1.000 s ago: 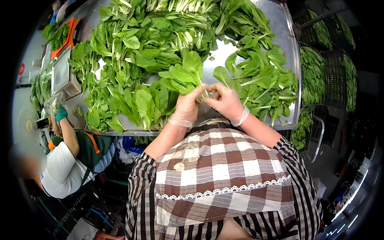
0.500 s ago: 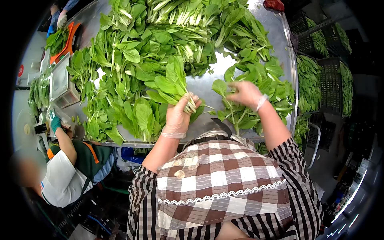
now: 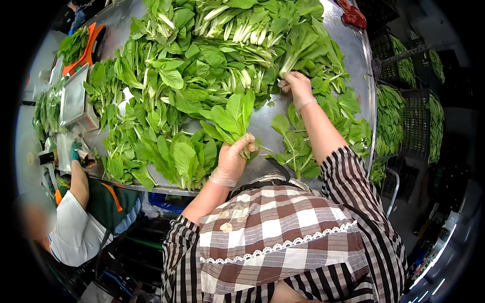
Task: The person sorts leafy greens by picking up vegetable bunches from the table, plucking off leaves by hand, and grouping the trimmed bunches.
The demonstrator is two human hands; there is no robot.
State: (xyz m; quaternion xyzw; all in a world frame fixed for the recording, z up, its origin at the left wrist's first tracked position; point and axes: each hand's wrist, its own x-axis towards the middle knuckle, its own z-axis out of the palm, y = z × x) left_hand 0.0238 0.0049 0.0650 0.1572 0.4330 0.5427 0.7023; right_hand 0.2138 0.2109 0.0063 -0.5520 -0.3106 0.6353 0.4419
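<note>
Leafy greens point(image 3: 184, 159) spread over the table point(image 3: 357, 58) at left. Next, the left hand point(image 3: 233, 159) is closed round the stems of a bunch point(image 3: 233, 117) above the table's near side, its long axis running away from the person, leaves foremost. Farther right, the right hand point(image 3: 297, 87) pinches a leafy plant point(image 3: 303, 46) by its pale stem end, leaves pointing away and rightward.

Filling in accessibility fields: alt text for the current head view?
Gloved left hand holds a bunch of leafy greens above a metal table; the right hand touches a stem in the heap beyond. A co-worker is at frame left.
</note>
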